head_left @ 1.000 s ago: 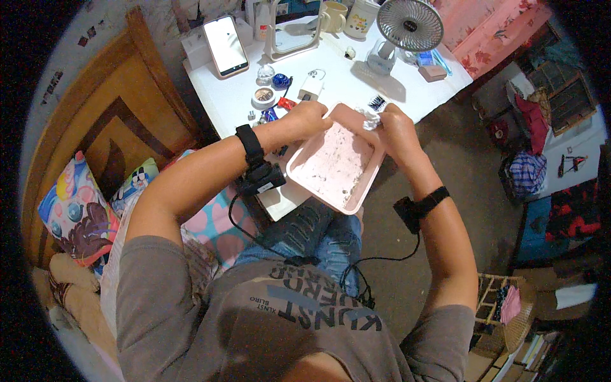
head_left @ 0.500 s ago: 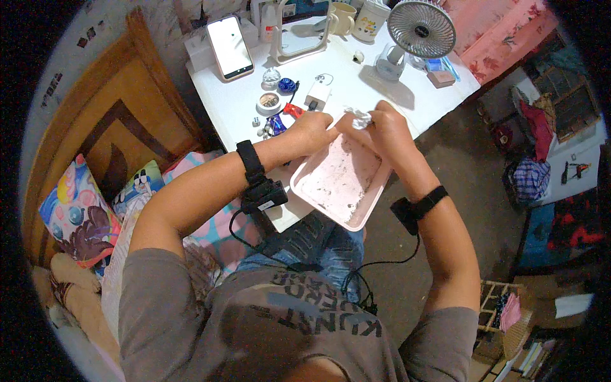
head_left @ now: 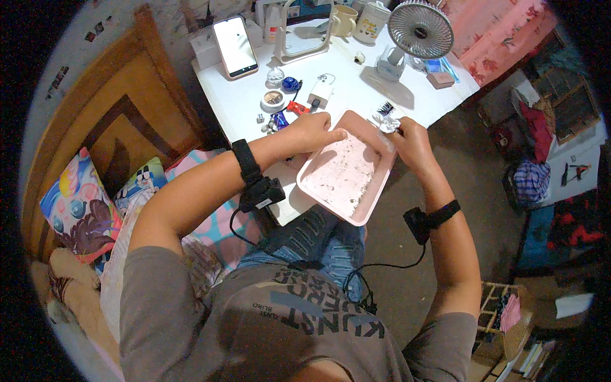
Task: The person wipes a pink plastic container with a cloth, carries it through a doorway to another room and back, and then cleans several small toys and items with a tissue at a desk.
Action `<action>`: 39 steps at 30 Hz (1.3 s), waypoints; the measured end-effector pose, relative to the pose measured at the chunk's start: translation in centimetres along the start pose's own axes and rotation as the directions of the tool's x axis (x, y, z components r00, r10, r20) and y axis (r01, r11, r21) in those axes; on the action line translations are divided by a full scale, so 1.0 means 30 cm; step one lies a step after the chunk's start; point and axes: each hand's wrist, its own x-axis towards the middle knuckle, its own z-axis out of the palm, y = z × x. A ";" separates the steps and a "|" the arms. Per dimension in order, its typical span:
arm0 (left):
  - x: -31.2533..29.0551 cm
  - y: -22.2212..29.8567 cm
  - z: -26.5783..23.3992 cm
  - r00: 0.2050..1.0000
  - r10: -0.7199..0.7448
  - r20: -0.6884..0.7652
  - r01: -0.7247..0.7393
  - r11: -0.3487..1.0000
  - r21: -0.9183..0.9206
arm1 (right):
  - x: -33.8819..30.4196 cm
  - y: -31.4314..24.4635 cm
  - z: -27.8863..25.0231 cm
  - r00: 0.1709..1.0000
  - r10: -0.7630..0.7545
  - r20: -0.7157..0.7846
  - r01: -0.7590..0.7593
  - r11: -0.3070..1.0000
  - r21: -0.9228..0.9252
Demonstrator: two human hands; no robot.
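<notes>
My left hand (head_left: 313,132) grips a shallow pink tray (head_left: 305,184) by its far-left side, with the thumb over the rim. Dark specks and smudges dot the tray's inner floor. A crumpled white tissue (head_left: 386,125) is pinched in my right hand (head_left: 410,143), at the tray's right rim. Just beyond the tissue is a small black ridged thing (head_left: 385,108), whose kind I cannot make out. Close to my left hand lie a red wrapped piece (head_left: 298,108), a blue shiny piece (head_left: 279,121) and a white block with a cable (head_left: 320,95).
On the white table (head_left: 356,83) stand a lit phone (head_left: 235,48), a framed mirror (head_left: 307,41), a mug (head_left: 344,21), a lidded jar (head_left: 372,23) and a fan (head_left: 420,30). A round compact (head_left: 273,100) and a pink box (head_left: 440,80) also lie there. A bed with pillows (head_left: 83,204) is at left.
My right hand has moved right and nearer with the tissue, uncovering the tray's far end and the black ridged thing. My left hand keeps its hold on the tray.
</notes>
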 end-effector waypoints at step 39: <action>-0.026 -0.020 0.020 0.994 0.011 -0.113 0.002 0.994 0.113 | 0.190 -0.058 0.042 0.998 -0.039 -0.056 0.054 0.946 0.319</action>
